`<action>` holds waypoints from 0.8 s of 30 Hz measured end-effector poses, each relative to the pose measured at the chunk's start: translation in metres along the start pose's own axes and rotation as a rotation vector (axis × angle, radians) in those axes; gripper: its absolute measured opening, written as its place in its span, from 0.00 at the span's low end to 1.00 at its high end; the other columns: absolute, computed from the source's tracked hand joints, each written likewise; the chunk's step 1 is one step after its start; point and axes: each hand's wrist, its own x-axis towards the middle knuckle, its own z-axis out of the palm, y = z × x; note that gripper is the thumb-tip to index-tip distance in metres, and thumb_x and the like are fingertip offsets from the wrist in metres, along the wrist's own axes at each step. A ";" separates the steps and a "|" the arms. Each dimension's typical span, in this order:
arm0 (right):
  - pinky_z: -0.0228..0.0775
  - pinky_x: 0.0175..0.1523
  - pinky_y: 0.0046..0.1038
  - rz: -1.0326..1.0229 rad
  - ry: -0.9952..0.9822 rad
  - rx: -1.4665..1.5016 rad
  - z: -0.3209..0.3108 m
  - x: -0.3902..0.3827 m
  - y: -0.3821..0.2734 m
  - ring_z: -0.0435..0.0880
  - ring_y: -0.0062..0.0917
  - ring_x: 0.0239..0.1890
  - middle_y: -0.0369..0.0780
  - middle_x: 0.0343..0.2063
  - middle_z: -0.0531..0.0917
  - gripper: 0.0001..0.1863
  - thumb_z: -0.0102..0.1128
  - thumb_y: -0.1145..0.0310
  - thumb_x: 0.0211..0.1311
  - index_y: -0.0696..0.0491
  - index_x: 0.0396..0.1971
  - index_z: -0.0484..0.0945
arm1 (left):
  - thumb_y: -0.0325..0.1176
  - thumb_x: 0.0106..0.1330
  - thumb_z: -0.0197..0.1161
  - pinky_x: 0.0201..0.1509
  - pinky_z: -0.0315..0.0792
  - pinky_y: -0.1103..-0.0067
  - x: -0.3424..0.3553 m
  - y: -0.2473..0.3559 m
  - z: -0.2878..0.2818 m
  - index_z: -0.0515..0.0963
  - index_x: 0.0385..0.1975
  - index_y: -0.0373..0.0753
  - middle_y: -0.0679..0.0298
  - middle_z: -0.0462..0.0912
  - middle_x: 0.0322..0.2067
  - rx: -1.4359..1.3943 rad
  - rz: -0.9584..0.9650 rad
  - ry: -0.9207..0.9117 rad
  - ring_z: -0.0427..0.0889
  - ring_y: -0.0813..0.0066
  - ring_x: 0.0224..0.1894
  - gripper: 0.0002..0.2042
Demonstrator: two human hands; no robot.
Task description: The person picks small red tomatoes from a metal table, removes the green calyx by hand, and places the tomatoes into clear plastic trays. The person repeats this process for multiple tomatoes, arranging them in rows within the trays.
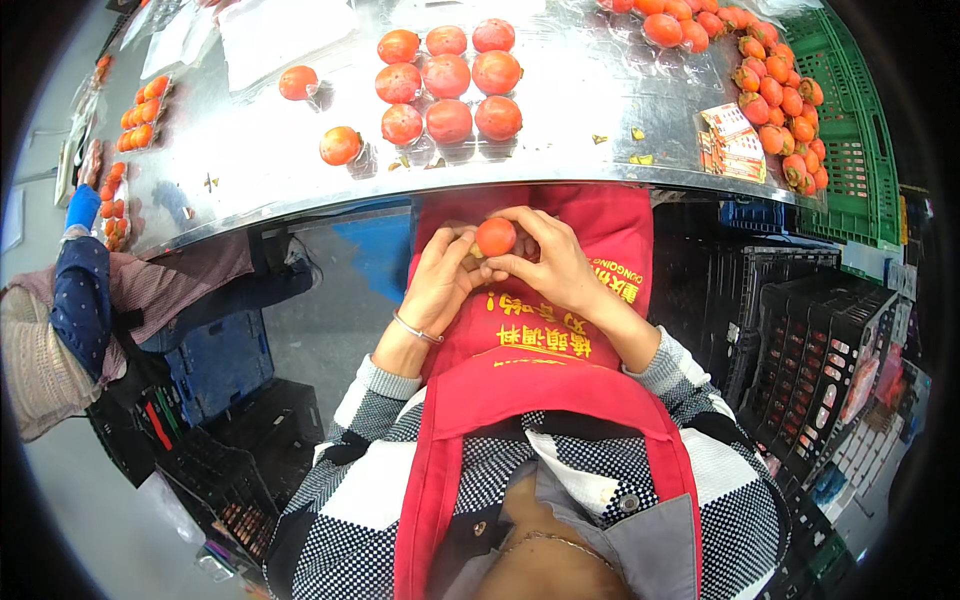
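Between my two hands, in front of my red apron [540,380], is one orange-red persimmon [496,237]. My right hand [552,262] curls round it from the right, thumb below and forefinger above. From the left, my left hand [441,277] closes its fingertips against the fruit, where a small yellowish bit shows. On the metal table [580,90] ahead, a block of persimmons [447,76] in clear plastic stands in rows. Left of this block lie two single persimmons, one nearer [340,146] and one farther [298,82], each with clear film about it.
Loose persimmons [775,95] are heaped at the right, beside printed labels [735,140] and a green crate [862,130]. White sheets [280,40] lie at the far left. A co-worker's blue-gloved hand [83,207] is near packed persimmons [113,205]. Black crates [820,350] stand lower right.
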 end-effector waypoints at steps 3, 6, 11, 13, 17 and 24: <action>0.79 0.41 0.32 -0.012 0.012 0.014 0.001 0.001 0.002 0.86 0.32 0.33 0.45 0.38 0.86 0.28 0.79 0.66 0.58 0.57 0.56 0.79 | 0.36 0.84 0.52 0.54 0.83 0.67 0.001 -0.002 -0.002 0.72 0.56 0.38 0.58 0.80 0.52 0.011 0.010 0.006 0.85 0.70 0.48 0.10; 0.76 0.38 0.25 0.055 -0.022 0.161 0.001 0.000 0.004 0.83 0.20 0.30 0.40 0.36 0.86 0.28 0.80 0.68 0.59 0.59 0.56 0.79 | 0.31 0.84 0.54 0.55 0.83 0.72 0.002 -0.002 -0.001 0.69 0.56 0.36 0.56 0.80 0.51 0.076 0.097 0.045 0.85 0.69 0.49 0.09; 0.76 0.39 0.21 0.103 -0.045 0.431 0.005 0.000 0.012 0.82 0.13 0.34 0.35 0.40 0.86 0.27 0.79 0.71 0.63 0.59 0.59 0.78 | 0.22 0.75 0.63 0.53 0.81 0.76 -0.001 0.002 0.005 0.74 0.50 0.34 0.58 0.82 0.49 0.652 0.563 0.046 0.86 0.72 0.46 0.09; 0.79 0.43 0.22 0.124 -0.058 0.576 0.008 0.000 0.014 0.83 0.14 0.38 0.35 0.44 0.86 0.28 0.78 0.72 0.64 0.58 0.62 0.77 | 0.19 0.68 0.69 0.50 0.81 0.76 0.000 0.006 0.008 0.78 0.46 0.34 0.57 0.83 0.45 0.883 0.775 0.067 0.86 0.68 0.45 0.10; 0.83 0.51 0.25 0.132 -0.089 0.711 0.009 -0.005 0.016 0.85 0.18 0.48 0.38 0.53 0.85 0.31 0.76 0.74 0.65 0.57 0.66 0.75 | 0.17 0.64 0.71 0.51 0.81 0.75 -0.003 0.014 0.012 0.78 0.44 0.34 0.55 0.83 0.44 1.069 0.959 0.030 0.86 0.64 0.45 0.11; 0.83 0.55 0.26 0.142 -0.053 0.734 0.008 -0.006 0.009 0.85 0.19 0.50 0.38 0.53 0.85 0.30 0.77 0.73 0.65 0.56 0.65 0.76 | 0.18 0.66 0.70 0.54 0.81 0.72 -0.004 0.010 0.011 0.79 0.45 0.33 0.56 0.83 0.47 0.850 0.798 0.007 0.86 0.66 0.48 0.11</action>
